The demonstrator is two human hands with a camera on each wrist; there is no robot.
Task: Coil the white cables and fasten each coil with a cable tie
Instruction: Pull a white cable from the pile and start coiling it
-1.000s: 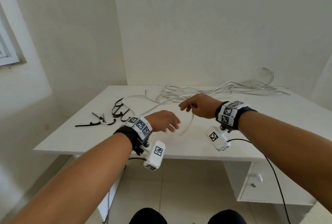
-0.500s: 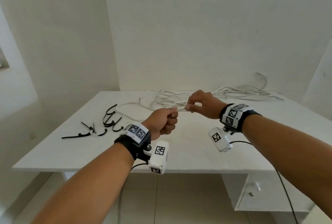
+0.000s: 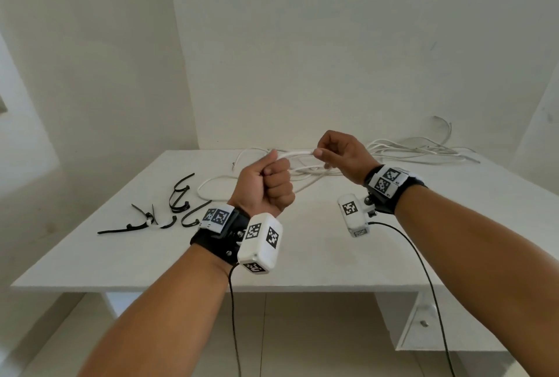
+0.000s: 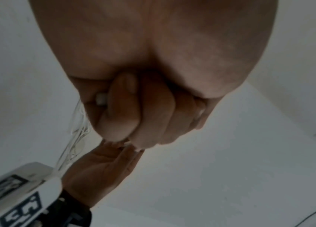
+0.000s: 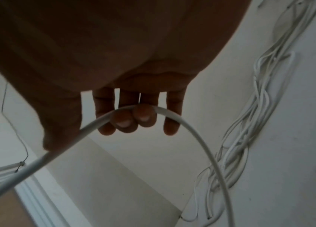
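A white cable (image 3: 298,154) stretches between both hands above the white table (image 3: 151,255). My left hand (image 3: 267,183) is a fist gripping one end; the cable's tip (image 4: 101,99) shows between its curled fingers. My right hand (image 3: 338,152) pinches the same cable (image 5: 172,114), which passes over its fingers and arcs down. A loose tangle of white cables (image 3: 402,152) lies along the table's back edge, also seen in the right wrist view as a cable bundle (image 5: 250,122). Several black cable ties (image 3: 178,201) lie at the table's left.
White walls stand close behind and to the left of the table. A drawer unit (image 3: 423,322) sits under the table's right side. Black wires (image 3: 423,270) hang from both wrist cameras. Bare tabletop lies in front of the hands.
The left hand has closed on the cable end and both hands have risen above the table, drawing a short length taut between them. The head view has tilted up.
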